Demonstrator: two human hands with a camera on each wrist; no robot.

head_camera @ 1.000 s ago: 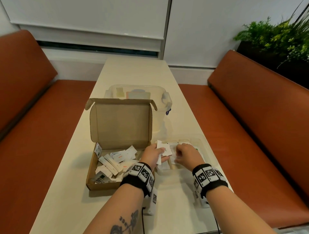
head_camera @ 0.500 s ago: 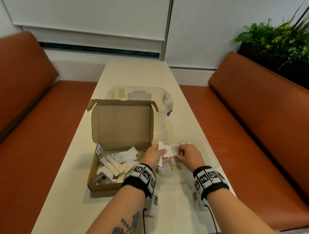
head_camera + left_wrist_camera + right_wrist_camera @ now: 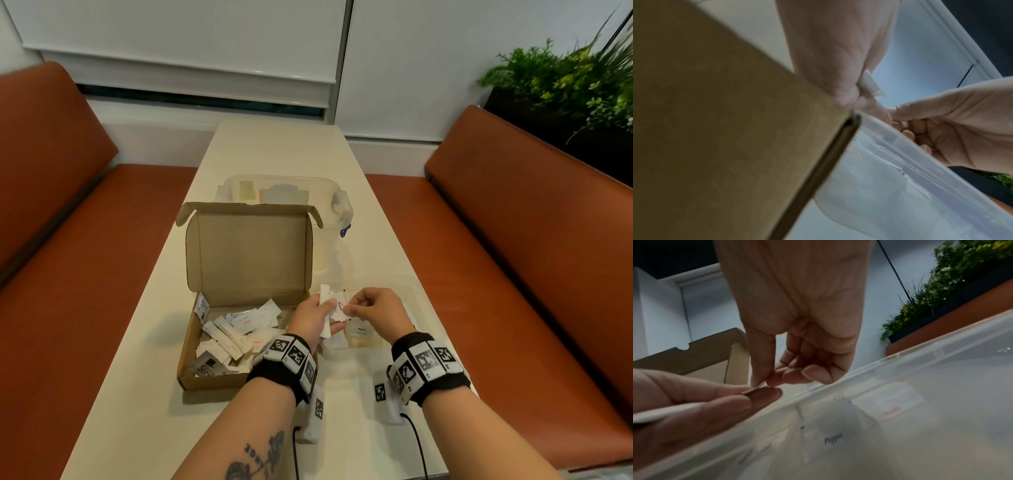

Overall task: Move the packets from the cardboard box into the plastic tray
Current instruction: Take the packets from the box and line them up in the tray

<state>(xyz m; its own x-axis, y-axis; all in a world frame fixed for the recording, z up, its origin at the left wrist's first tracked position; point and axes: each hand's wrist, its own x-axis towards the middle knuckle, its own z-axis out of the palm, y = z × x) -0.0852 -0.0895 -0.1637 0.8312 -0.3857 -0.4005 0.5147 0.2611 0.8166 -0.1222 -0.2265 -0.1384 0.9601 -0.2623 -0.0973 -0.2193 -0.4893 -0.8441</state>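
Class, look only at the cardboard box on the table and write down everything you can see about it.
The cardboard box is a shallow brown corrugated mailer with a hinged lid that stands open and upright at its far side, small flaps folded at the lid's top corners. It sits on the pale table, just left of the clear plastic tray. Inside lies a loose heap of white packets, some printed. The left hand, holding packets, hovers by its right edge; contact cannot be told.

Left hand [image 3: 313, 317]: gripping white packets [image 3: 327, 308]. Right hand [image 3: 375, 313]: just beside, pinching one packet's edge. Plastic tray [image 3: 416, 298]: beneath both hands. Cardboard box [image 3: 219, 378]: open, left of left hand, packets inside.
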